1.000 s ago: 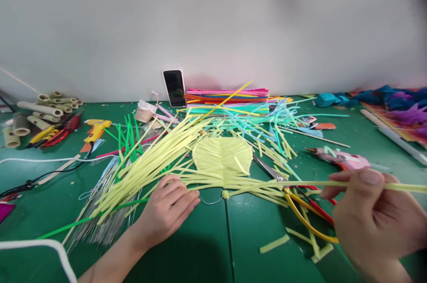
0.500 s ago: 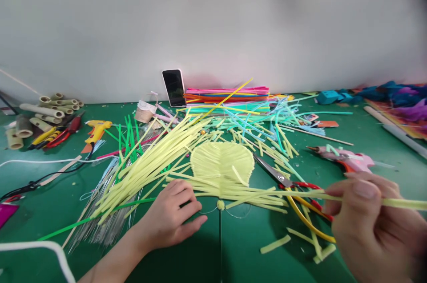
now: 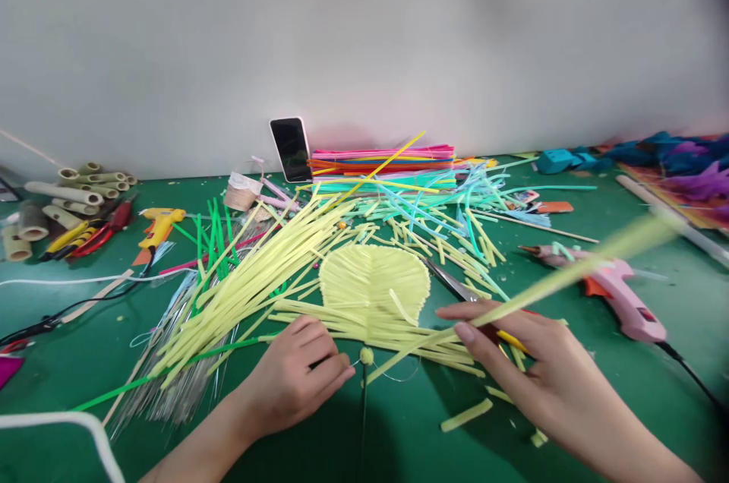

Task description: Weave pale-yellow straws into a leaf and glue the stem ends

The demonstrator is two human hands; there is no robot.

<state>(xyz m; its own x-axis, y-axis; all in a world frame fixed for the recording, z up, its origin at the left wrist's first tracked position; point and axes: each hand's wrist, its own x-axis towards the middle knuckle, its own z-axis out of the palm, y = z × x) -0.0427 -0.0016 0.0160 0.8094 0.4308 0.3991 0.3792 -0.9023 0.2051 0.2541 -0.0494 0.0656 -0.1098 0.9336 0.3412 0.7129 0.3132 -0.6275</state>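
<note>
My right hand (image 3: pixel 535 354) pinches a pale yellow pipe cleaner (image 3: pixel 424 342) between thumb and fingers. The strip slants from beside a small yellow ball (image 3: pixel 366 355) up to the right, where its far end is blurred. Closed fingers of my left hand (image 3: pixel 310 365) reach a thin wire that runs out from the ball, which tops a dark upright stem (image 3: pixel 364 415). Just beyond lies a leaf shape (image 3: pixel 373 278) made of yellow pipe cleaners, with loose yellow strips (image 3: pixel 336 323) across its near end. Scissors (image 3: pixel 452 282) are partly hidden behind my right hand.
A pile of yellow pipe cleaners (image 3: pixel 250 278) lies over metal wires at left. Coloured bundles (image 3: pixel 381 164) and a phone (image 3: pixel 289 149) stand by the wall. A pink glue gun (image 3: pixel 620 293) is at right, a yellow one (image 3: pixel 159 226) at left, near pliers (image 3: pixel 108 228).
My right hand has moved left toward the ball, and the pipe cleaner now tilts instead of lying level. My left fingers have closed together at the wire.
</note>
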